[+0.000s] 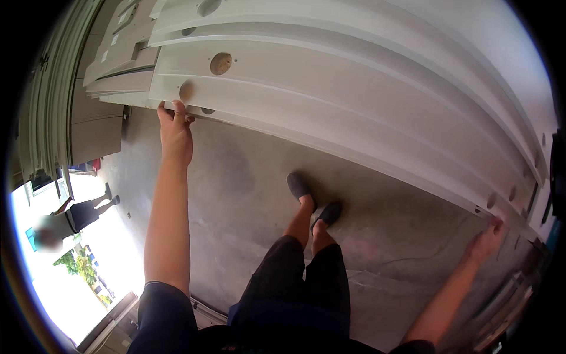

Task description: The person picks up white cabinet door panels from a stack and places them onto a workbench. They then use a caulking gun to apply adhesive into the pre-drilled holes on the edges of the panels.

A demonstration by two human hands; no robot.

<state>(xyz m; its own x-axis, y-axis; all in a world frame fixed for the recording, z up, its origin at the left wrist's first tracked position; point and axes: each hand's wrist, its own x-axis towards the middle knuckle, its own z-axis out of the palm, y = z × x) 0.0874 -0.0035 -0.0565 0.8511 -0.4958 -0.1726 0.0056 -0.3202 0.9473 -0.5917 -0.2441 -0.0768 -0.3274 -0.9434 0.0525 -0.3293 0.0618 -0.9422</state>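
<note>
I'm guessing the board (336, 133) is stiff, heavy, best held at both ends; left hand (177, 128) clamping it, right hand (486, 240) unclear.

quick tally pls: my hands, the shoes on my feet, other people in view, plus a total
Hands: 2 (left hand, right hand)
Dark shoes: 2
Other person: 1
Total: 5
White panels by your hands overlap too much to count, so they're left out.
</note>
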